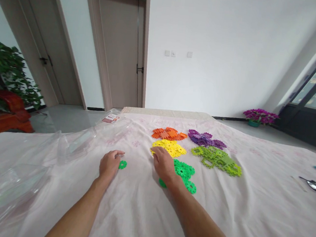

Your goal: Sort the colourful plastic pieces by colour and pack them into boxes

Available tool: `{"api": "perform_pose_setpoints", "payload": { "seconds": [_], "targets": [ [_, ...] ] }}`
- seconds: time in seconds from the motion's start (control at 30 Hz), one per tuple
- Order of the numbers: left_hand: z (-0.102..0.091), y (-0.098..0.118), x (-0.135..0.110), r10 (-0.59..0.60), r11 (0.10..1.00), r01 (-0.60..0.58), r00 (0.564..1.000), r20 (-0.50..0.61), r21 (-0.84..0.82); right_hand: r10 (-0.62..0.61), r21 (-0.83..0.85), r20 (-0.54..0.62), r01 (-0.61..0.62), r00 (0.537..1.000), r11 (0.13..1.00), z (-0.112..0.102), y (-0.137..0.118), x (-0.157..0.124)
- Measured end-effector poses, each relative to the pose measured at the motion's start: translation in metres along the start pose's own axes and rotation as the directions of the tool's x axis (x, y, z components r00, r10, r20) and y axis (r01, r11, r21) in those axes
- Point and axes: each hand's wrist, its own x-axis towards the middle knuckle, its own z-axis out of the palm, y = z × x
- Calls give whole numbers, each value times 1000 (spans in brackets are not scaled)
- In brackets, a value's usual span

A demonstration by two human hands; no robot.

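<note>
From where I stand, the big cloth-covered desk (135, 215) carries everything. Clear packaging (81, 142) lies crumpled along its left side; I can make out no gear-edged pieces in it, though the sheen hides a good deal.

The flat plastic pieces lie to the right of the middle, already parted by colour into five heaps. The lime heap (218, 159) sprawls widest. The green heap (183, 169) sits nearest the person, partly behind the right wrist; beyond it come the yellow heap (171, 147), the purple heap (204, 139) and the orange heap (169, 134). So the colours look settled, while I see no clear sign of anything built.

The right hand (164, 165) reaches over to the yellow heap's near left edge, its fingers bent downward; whether they have hold of a piece I can't tell. The left hand (109, 164) is loosely curled with one finger out, and its hidden side keeps me from saying whether it grips anything.

Smallest of all, one green disc (123, 164) lies just beside that hand, well apart from its heap.
</note>
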Motion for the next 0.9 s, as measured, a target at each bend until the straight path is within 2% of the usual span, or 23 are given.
{"api": "perform_pose_setpoints", "payload": {
  "seconds": [0.07,0.13,0.27,0.33,0.47,0.63,0.73,0.9],
  "targets": [
    [-1,0,0,-1,1000,1,1000,-2,-17,-148,35,114,145,982,989,12,-21,-7],
    [-3,1,-1,-1,1000,1,1000,1,-23,-271,61,207,264,940,963,22,-41,-13],
    [-6,4,-2,-14,999,14,1000,8,-36,-393,86,328,387,859,918,34,-64,-22],
    [-6,4,-2,-21,998,21,1000,0,-53,-405,81,362,405,839,911,36,-67,-24],
    [-6,5,-2,-37,996,36,999,-8,-83,-422,75,366,426,829,902,37,-67,-21],
    [-8,8,-4,-68,994,68,998,3,-88,-366,47,372,377,853,925,36,-70,-17],
    [-9,9,-5,-70,991,70,998,2,-113,-371,27,334,384,867,923,35,-72,-19],
    [-4,2,-2,-75,974,59,995,-68,-221,-435,45,372,453,820,891,36,-72,-18]
  ]
}}
